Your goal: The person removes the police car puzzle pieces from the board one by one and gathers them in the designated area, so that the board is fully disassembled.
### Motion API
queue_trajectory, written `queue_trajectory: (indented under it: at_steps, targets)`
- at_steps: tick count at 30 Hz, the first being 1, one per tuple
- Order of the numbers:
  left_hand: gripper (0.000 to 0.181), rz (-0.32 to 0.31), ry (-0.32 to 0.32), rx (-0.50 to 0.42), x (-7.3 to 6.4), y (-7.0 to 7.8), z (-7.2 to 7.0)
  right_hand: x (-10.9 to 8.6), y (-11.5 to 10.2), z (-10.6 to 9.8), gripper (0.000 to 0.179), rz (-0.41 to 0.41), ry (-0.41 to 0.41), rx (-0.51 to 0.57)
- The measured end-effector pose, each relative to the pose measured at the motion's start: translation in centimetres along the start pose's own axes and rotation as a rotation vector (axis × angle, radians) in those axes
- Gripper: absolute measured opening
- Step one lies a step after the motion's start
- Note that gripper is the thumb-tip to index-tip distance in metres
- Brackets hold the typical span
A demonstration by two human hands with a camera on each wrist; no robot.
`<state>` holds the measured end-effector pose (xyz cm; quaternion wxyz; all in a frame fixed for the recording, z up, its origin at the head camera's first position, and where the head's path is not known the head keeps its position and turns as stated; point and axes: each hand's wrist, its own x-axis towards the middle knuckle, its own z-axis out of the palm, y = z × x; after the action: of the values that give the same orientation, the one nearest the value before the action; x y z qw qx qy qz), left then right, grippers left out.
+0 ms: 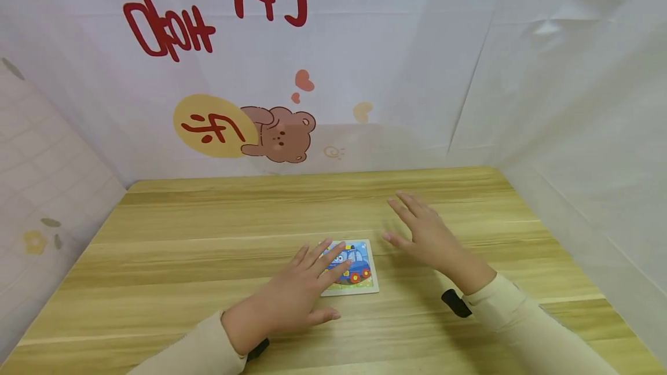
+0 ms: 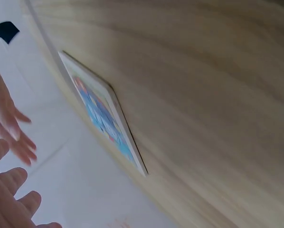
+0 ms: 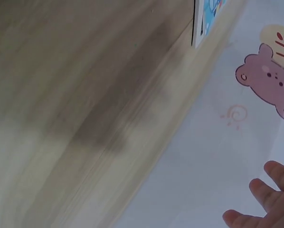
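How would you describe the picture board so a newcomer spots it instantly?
Find the wood-grain table below the white backdrop. Near the table's middle, left of the right hand and partly hidden by the left hand in the head view, lies a flat, pale-framed picture board. Unlike the backdrop's brown bear, it shows a blue cartoon vehicle with red-and-yellow wheels.

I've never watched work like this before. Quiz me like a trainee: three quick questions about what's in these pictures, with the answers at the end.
1. Which vehicle is on the flat, white-edged rectangular picture board? A) red train; B) blue car; C) yellow boat.
2. Fill in: a brown cartoon ___ decorates the white backdrop behind the wood-grain table.
3. True or false: the bare right hand, fingers extended, is apart from the board.

Key: 1. B; 2. bear; 3. true.
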<state>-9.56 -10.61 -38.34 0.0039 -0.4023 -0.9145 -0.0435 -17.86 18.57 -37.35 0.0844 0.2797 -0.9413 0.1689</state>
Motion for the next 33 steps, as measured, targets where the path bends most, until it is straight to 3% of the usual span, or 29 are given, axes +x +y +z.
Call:
queue_trajectory:
  at_steps: [7, 13, 24, 33]
  targets:
    - [0.08, 0.101, 0.019, 0.03, 0.9, 1.4, 1.0, 0.8, -0.9, 1.3, 0.07, -0.071, 0.023, 0.034]
    - [0.078, 0.16, -0.004, 0.061, 1.1, 2.3, 1.3, 1.5, -2.0, 2.2, 0.067, -0.114, 0.006, 0.045]
    - [0.073, 0.202, -0.087, 0.046, 1.3, 2.5, 2.2, 2.7, -3.8, 3.6, 0.062, -0.096, -0.099, 0.103]
    - [0.073, 0.208, -0.136, 0.065, 1.3, 2.4, 2.8, 4.0, -4.8, 4.9, 0.046, -0.083, -0.184, 0.151]
